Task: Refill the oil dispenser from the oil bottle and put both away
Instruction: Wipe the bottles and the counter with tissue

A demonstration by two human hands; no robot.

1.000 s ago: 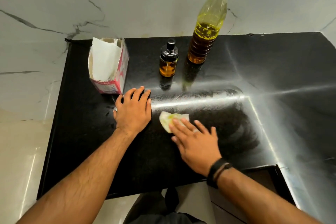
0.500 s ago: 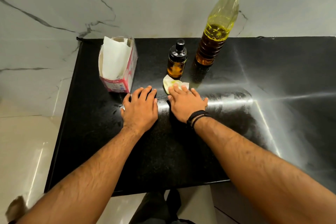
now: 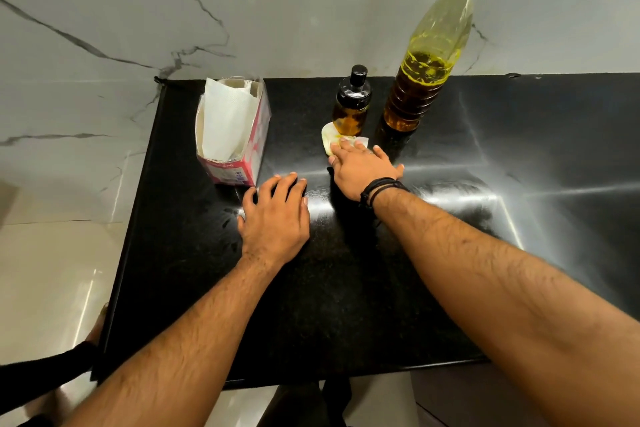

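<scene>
While right hand [image 3: 363, 166] presses with flat fingers a tissue [image 3: 329, 140] touching oil dispenser [image 3: 350, 104] | left hand [image 3: 275, 215] rests spread on counter [image 3: 346, 305] | oil bottle [image 3: 427, 55] right of dispenser

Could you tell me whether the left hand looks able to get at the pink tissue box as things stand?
Probably yes: the left hand rests flat on the black countertop just in front of the pink cardboard tissue box, holding nothing, and nothing stands between them.

Capped dispenser [image 3: 350, 107] beside capped bottle [image 3: 427, 62]
</scene>
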